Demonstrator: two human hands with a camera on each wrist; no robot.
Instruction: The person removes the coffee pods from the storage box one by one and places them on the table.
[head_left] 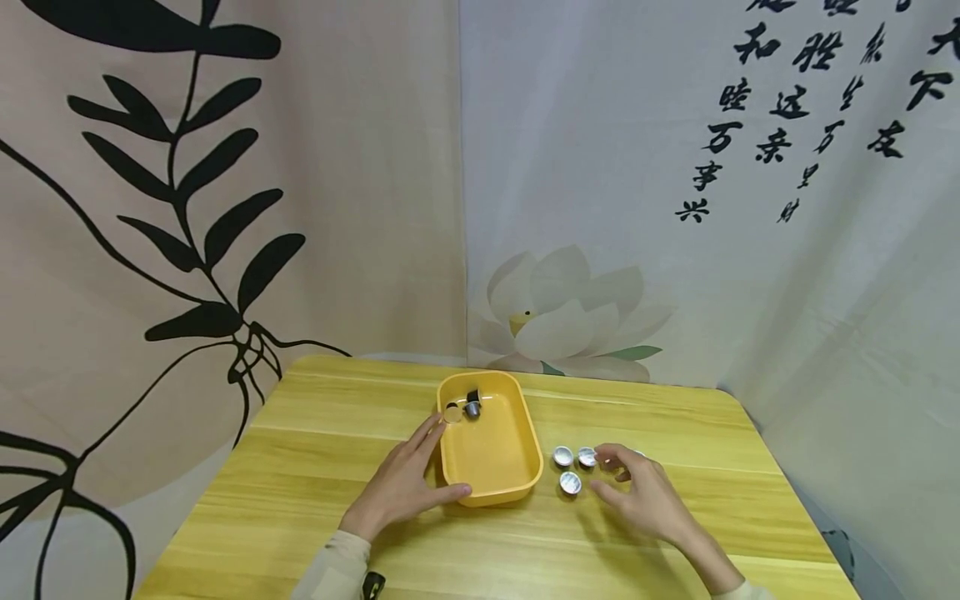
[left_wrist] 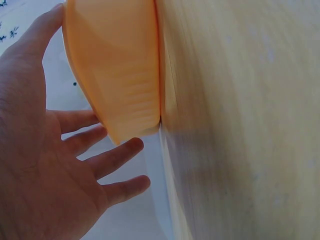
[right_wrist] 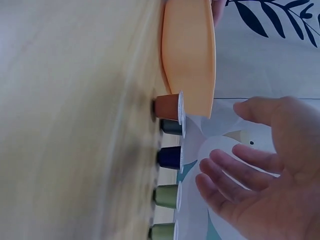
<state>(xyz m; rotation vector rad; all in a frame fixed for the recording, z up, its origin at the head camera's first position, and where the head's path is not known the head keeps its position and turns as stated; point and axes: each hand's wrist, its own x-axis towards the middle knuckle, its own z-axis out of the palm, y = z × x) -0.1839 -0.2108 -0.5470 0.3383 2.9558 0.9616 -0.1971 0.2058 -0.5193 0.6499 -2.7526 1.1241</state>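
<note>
A yellow plastic tray (head_left: 491,492) stands on the table, holding a few coffee capsules (head_left: 472,409) near its far left corner. My left hand (head_left: 408,483) is spread along the tray's left side, thumb and fingertips at the rim; the left wrist view shows the fingers (left_wrist: 112,159) straight and apart. Right of the tray, several coffee capsules stand with silver lids up, among them an orange-brown one (right_wrist: 167,107), a dark blue one (right_wrist: 170,158) and a green one (right_wrist: 167,196). Over them hovers my right hand (head_left: 637,492), fingers loosely bent, nothing held. It partly hides some capsules.
The wood-grain table (head_left: 300,442) reaches back to a cloth backdrop (head_left: 375,208) printed with leaves, a lotus and writing. A small dark object (head_left: 372,585) shows by the left sleeve (head_left: 333,571).
</note>
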